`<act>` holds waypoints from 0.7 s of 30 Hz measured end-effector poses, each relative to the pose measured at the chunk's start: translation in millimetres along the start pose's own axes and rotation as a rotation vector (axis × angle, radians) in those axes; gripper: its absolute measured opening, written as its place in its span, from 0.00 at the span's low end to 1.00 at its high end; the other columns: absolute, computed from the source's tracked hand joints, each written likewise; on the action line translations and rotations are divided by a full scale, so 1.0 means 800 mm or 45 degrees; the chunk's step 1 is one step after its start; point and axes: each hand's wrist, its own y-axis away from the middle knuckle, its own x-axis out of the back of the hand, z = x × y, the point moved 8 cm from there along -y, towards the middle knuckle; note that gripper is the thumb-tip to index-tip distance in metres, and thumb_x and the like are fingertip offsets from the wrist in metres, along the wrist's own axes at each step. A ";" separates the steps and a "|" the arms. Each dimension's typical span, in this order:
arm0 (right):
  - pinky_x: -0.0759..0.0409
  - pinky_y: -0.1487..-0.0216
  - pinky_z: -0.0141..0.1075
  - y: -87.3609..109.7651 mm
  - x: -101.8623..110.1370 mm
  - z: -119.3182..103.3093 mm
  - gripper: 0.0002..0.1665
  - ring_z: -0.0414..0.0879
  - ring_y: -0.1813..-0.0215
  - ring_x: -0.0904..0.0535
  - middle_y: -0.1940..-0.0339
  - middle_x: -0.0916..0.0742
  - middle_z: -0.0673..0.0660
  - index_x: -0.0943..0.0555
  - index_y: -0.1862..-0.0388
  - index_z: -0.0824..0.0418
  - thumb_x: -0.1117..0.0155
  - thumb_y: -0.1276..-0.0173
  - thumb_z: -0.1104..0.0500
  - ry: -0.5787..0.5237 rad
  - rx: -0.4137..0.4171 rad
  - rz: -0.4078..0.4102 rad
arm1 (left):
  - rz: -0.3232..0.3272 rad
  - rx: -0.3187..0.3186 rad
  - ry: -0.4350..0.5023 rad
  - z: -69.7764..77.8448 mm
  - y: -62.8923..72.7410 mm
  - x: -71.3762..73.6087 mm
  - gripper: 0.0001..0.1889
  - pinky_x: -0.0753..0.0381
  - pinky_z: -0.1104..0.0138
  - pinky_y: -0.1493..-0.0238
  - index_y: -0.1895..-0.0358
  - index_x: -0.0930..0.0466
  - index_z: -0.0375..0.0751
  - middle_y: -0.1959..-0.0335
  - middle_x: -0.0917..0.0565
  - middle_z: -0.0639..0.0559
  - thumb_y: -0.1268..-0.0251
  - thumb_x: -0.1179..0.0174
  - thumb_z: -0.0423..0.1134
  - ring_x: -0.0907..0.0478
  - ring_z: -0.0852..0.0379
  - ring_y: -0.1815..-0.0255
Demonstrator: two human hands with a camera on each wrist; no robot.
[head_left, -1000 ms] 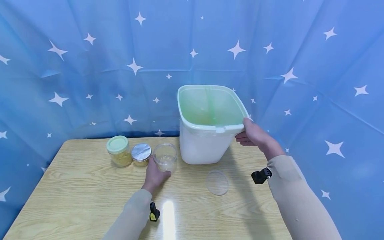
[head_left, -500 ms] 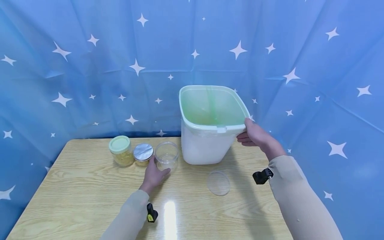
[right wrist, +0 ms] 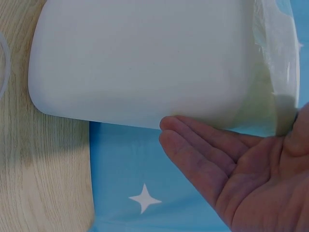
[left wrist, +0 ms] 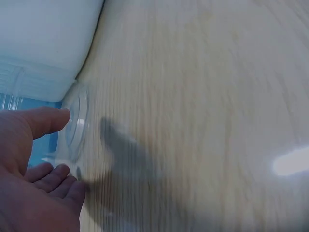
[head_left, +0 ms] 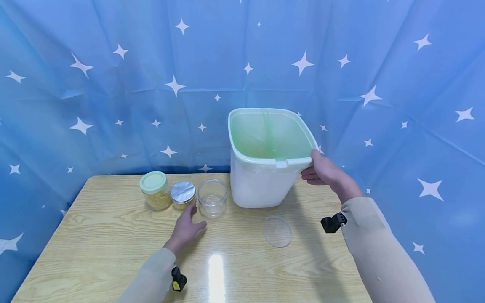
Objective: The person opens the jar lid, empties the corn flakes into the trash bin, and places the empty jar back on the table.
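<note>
A white plastic bin [head_left: 257,185] with a pale green rim stands upright at the table's back edge in the head view. My right hand [head_left: 326,170] holds its right front corner, thumb on the rim and fingers against the outer side; the right wrist view shows those fingers [right wrist: 198,154] along the wall. To the bin's left is a lidless clear jar [head_left: 213,202]. My left hand [head_left: 185,227] lies just in front of it with thumb and fingers spread, holding nothing. Left of the clear jar stand a silver-lidded jar [head_left: 183,192] and a green-lidded jar [head_left: 155,191], both with yellowish contents.
A clear round lid [head_left: 277,231] lies flat on the wooden table [head_left: 106,252] in front of the bin. A blue star-patterned curtain [head_left: 132,84] hangs behind and at the sides. The bin sits close to the table's right back corner.
My left hand has let go of the clear jar and drawn back towards the near left. The jar stays beside the bin, and my right hand keeps its hold on the rim.
</note>
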 end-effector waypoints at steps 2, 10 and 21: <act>0.27 0.32 0.53 0.000 0.001 -0.001 0.47 0.67 0.33 0.29 0.35 0.28 0.77 0.38 0.32 0.72 0.89 0.26 0.39 0.003 0.000 0.004 | -0.001 0.009 -0.035 -0.003 0.006 0.008 0.39 0.39 0.45 0.27 0.27 0.46 0.30 0.29 0.35 0.31 0.38 0.38 0.36 0.39 0.35 0.27; 0.26 0.33 0.53 0.002 0.003 -0.002 0.47 0.68 0.33 0.29 0.35 0.28 0.77 0.38 0.33 0.72 0.89 0.26 0.39 0.012 0.007 0.008 | 0.093 0.048 -0.097 -0.015 0.022 0.048 0.34 0.36 0.44 0.29 0.30 0.43 0.26 0.33 0.31 0.28 0.35 0.41 0.35 0.36 0.33 0.30; 0.26 0.33 0.53 0.000 0.001 0.001 0.47 0.67 0.34 0.28 0.36 0.27 0.76 0.37 0.33 0.72 0.89 0.27 0.39 0.003 0.006 0.013 | 0.101 0.147 -0.040 -0.030 0.010 0.060 0.41 0.43 0.44 0.26 0.26 0.56 0.25 0.26 0.46 0.27 0.34 0.42 0.37 0.48 0.32 0.25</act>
